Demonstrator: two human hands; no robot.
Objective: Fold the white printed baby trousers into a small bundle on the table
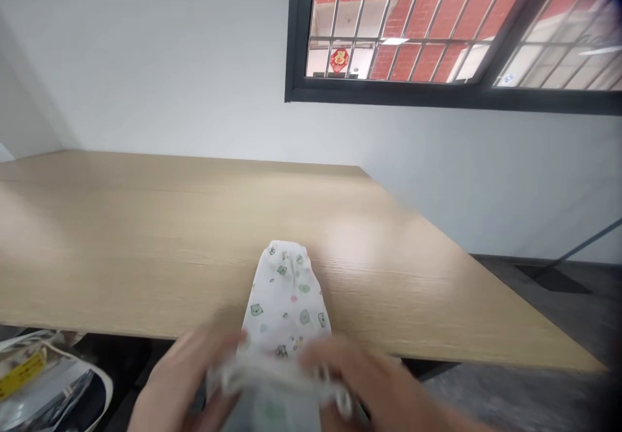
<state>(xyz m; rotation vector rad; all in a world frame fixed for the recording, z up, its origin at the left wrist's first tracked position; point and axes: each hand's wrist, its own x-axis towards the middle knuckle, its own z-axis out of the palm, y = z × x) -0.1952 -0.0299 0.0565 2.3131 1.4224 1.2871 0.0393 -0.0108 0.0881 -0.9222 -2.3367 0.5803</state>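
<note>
A white cloth piece (286,289) with small green, pink and brown prints lies across the table's near edge. Its narrow far end looks gathered. Toward me, a bunched, ruffled part of the fabric hangs between my hands and is smeared by motion. My left hand (182,377) grips the left side of this part, fingers curled on it. On the right side, my right hand (376,380) also has its fingers closed on the fabric. The fingertips are blurred, and the lower end of the cloth runs out of the picture.
The light wooden table (146,244) has a slanted right edge. At lower left stands an open bag (58,386) with clear plastic packaging and a yellow label. Behind are a white wall (170,63) and a barred window (403,30). Grey floor (515,399) shows at right.
</note>
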